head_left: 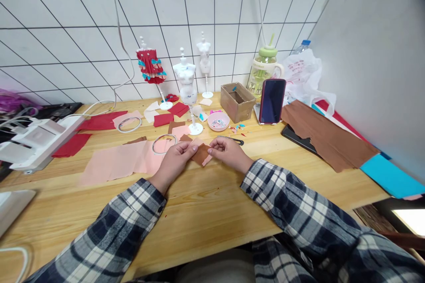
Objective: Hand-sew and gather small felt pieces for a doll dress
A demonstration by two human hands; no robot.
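Observation:
Between my two hands is a small piece of brown fabric [201, 154] with pale pink fabric showing along its edges. My left hand [175, 158] is closed, pinching its left side between thumb and fingers. My right hand [229, 152] pinches the upper right edge. Just left of my left hand lies a long pale pink cloth [116, 162] with a metal ring [164, 144] on it. A bare white mini dress form [186, 80] stands right behind my hands, with pink and brown scraps around its base. Black-handled snips [237, 141] lie partly hidden behind my right hand.
A dress form in red ruffles [150, 66] and another bare one [205, 55] stand by the tiled wall. A pink bowl of beads [218, 121], cardboard box [237, 101], phone [272, 101] and jug [264, 70] sit behind. Brown cloth [327, 135] lies right, a power strip [40, 141] left.

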